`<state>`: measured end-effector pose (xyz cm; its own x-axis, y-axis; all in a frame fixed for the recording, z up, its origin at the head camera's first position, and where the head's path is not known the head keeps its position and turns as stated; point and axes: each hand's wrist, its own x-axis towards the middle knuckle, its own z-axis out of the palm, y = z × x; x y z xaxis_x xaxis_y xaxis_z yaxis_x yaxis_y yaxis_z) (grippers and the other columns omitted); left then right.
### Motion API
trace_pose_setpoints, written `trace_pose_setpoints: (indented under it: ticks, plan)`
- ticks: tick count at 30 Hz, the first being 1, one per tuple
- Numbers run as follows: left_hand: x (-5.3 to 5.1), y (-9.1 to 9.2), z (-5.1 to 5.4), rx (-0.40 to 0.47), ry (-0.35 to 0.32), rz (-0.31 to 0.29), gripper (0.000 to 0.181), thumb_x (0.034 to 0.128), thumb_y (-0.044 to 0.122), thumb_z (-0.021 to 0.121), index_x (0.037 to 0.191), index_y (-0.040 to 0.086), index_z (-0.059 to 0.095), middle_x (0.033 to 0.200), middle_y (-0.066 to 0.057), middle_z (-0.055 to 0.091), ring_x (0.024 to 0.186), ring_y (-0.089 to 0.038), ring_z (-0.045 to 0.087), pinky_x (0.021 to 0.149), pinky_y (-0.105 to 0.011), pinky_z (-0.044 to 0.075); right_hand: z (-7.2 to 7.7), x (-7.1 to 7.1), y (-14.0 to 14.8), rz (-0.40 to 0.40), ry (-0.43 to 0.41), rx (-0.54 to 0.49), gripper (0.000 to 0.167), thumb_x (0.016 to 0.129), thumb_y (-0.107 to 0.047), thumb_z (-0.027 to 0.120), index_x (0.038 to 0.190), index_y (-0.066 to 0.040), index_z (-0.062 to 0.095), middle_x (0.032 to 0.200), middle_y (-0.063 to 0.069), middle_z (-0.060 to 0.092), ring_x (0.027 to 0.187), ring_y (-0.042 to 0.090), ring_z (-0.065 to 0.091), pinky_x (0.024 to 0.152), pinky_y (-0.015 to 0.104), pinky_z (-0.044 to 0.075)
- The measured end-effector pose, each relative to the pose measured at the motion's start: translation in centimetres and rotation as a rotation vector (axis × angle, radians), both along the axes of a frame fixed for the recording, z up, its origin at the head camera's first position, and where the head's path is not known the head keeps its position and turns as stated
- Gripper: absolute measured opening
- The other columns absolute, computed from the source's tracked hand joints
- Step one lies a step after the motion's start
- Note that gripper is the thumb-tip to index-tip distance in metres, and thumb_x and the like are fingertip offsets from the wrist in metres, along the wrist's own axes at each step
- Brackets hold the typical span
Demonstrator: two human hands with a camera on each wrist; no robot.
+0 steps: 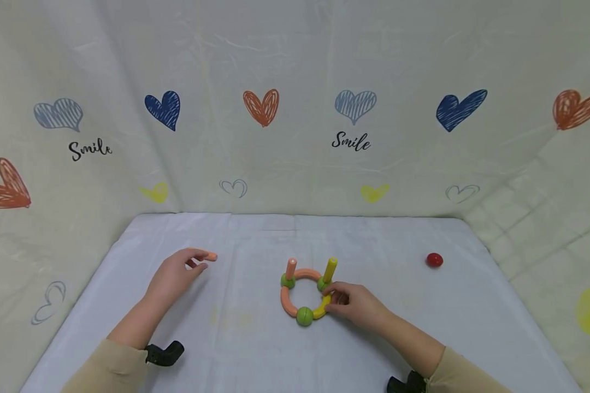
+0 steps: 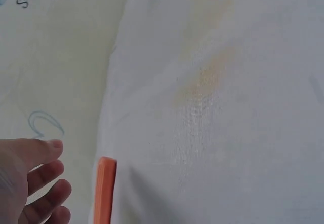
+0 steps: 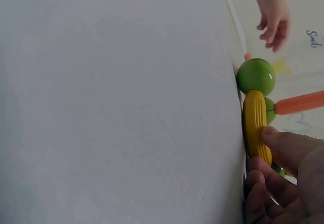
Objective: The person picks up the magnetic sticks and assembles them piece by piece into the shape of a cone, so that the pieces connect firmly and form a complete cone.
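Near the table's middle lies a ring of toy pieces: orange curved pieces (image 1: 287, 302), a yellow curved piece (image 1: 319, 313) and green balls (image 1: 305, 316). An orange stick (image 1: 291, 268) and a yellow stick (image 1: 330, 269) stand up from two of the balls. My right hand (image 1: 356, 305) pinches the yellow curved piece (image 3: 254, 125) between thumb and fingers at the ring's right side. To the left, my left hand (image 1: 177, 277) hovers with loosely bent fingers beside a loose orange piece (image 1: 211, 256). In the left wrist view a gap separates the fingers from this orange piece (image 2: 105, 191).
A red ball (image 1: 435, 260) sits at the table's right. White cloth (image 1: 255, 355) covers the table, and a curtain (image 1: 305, 158) printed with hearts hangs behind it and at both sides.
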<state>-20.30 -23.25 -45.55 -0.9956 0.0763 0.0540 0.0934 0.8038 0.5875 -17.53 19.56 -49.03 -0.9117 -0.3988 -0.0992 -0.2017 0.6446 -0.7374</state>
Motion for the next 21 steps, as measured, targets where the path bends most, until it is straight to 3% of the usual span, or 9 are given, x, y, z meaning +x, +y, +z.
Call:
trace_pose_setpoints:
  ticks: [3, 9, 16, 21]
  plan:
    - [-0.8, -0.2, -0.2, -0.064, 0.022, -0.029, 0.029, 0.0951, 0.016, 0.068, 0.123, 0.023, 0.069, 0.119, 0.009, 0.068, 0.109, -0.022, 0.058, 0.088, -0.044, 0.047, 0.1, 0.0, 0.0, 0.005, 0.002, -0.002, 0.025, 0.087, -0.023, 0.078, 0.11, -0.017, 0.07, 0.08, -0.008, 0.06, 0.071, 0.012, 0.054, 0.061, 0.026, 0.046]
    - [-2.2, -0.8, -0.5, -0.208, 0.087, -0.088, 0.03, 0.0907, 0.008, 0.07, 0.121, 0.007, 0.07, 0.123, -0.009, 0.067, 0.12, -0.035, 0.055, 0.1, -0.052, 0.042, 0.1, 0.1, 0.0, 0.006, 0.007, -0.001, 0.025, 0.087, -0.022, 0.078, 0.11, -0.016, 0.07, 0.08, -0.008, 0.06, 0.07, 0.011, 0.054, 0.061, 0.026, 0.046]
    - [-3.8, -1.5, -1.1, -0.337, 0.214, -0.198, 0.029, 0.0847, 0.001, 0.072, 0.114, 0.004, 0.072, 0.113, -0.011, 0.069, 0.109, -0.036, 0.06, 0.094, -0.05, 0.045, 0.1, 0.1, 0.1, 0.003, -0.002, -0.002, 0.025, 0.086, -0.022, 0.078, 0.109, -0.017, 0.07, 0.081, -0.008, 0.06, 0.072, 0.012, 0.054, 0.062, 0.026, 0.046]
    - [-4.6, -1.6, -1.7, -0.417, 0.228, -0.219, 0.028, 0.084, 0.003, 0.075, 0.112, 0.008, 0.073, 0.111, -0.009, 0.069, 0.103, -0.034, 0.063, 0.091, -0.049, 0.047, 0.1, 0.0, 0.1, 0.014, -0.003, -0.001, 0.025, 0.087, -0.023, 0.078, 0.109, -0.017, 0.07, 0.081, -0.008, 0.06, 0.071, 0.011, 0.054, 0.062, 0.026, 0.046]
